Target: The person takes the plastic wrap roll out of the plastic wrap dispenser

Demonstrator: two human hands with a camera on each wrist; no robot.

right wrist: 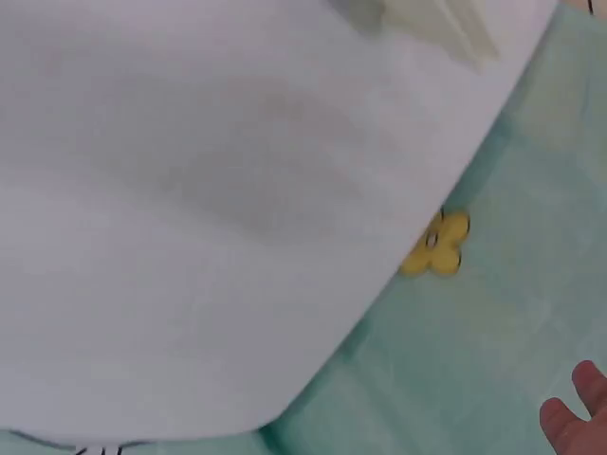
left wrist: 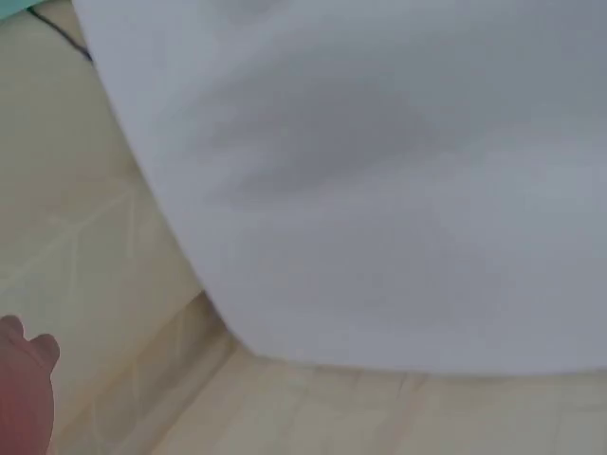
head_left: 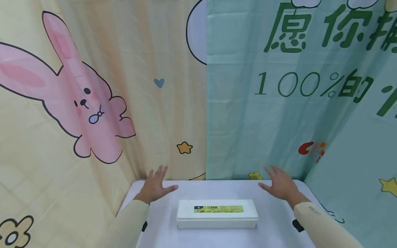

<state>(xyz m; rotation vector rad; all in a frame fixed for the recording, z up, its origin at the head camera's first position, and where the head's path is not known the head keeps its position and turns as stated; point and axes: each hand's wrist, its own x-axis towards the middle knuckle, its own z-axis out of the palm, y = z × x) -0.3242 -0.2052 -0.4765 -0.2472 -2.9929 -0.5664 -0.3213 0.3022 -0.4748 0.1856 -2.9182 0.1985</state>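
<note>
A long white box (head_left: 217, 223) with a yellow-green label (head_left: 218, 209) lies on the white table in the head view, between and nearer than both hands. My left hand (head_left: 154, 187) is over the table's far left part, fingers spread and holding nothing. On the other side, my right hand (head_left: 281, 184) is spread above the far right part, also holding nothing. Neither hand touches the box. At the lower left edge of the left wrist view, part of the left hand (left wrist: 24, 398) shows. Fingertips of the right hand (right wrist: 580, 417) appear at the lower right of the right wrist view.
The white table (head_left: 276, 220) ends at a patterned curtain (head_left: 173, 113) behind it, beige on the left. A green curtain (head_left: 235, 120) with printed characters covers the right. Dark wrist straps (head_left: 298, 225) show at the sleeves.
</note>
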